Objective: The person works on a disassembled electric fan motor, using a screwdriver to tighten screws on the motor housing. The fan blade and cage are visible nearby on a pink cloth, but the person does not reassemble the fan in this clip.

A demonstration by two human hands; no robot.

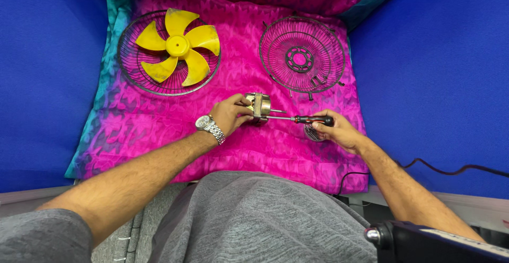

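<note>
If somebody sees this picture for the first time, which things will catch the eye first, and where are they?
The yellow fan blade stands out most, lying on a wire guard at the far left of the bright pink cloth. A second wire guard lies at the far right. In the middle, the left hand holds a small metal motor, while the right hand holds a screwdriver whose tip is at it.

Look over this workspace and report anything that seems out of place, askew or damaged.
Nothing looks damaged or spilled. The fan is simply in pieces: the yellow blade lies loose inside one wire guard, the other guard sits apart. The left hand holds the small motor; the right hand holds a screwdriver against it.
</note>
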